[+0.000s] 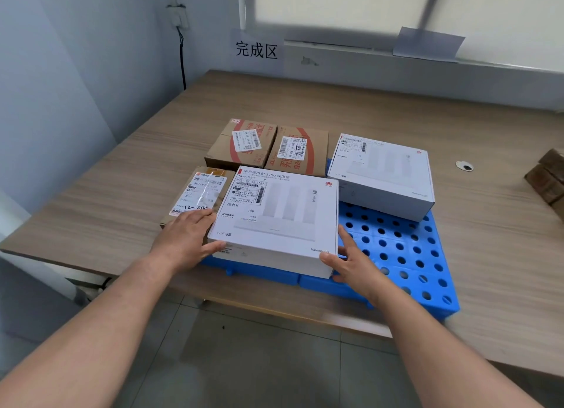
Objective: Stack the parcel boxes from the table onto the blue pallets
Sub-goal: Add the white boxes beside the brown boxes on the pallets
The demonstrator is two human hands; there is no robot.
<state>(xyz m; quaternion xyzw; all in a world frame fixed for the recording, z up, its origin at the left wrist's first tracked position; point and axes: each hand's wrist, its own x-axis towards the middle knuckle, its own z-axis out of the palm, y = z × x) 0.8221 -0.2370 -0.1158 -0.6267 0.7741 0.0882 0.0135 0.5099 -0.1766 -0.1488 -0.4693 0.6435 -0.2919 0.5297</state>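
Note:
A white router box (283, 212) lies flat on the blue pallets (406, 255) near the table's front edge. My left hand (186, 239) rests against its left side with straight fingers, the thumb on the front corner. My right hand (351, 264) touches its right front corner with fingers spread. A second white box (384, 172) sits at the pallets' far right. Two brown cardboard parcels (244, 143) (300, 152) stand side by side behind the near box. A small brown parcel (201, 194) with a label lies to its left.
The wooden table (122, 194) carries the pallets. More brown boxes (549, 178) sit at the right edge. A cable hole (464, 165) is in the tabletop. A paper sign (256, 50) hangs on the back wall. Grey floor lies below the front edge.

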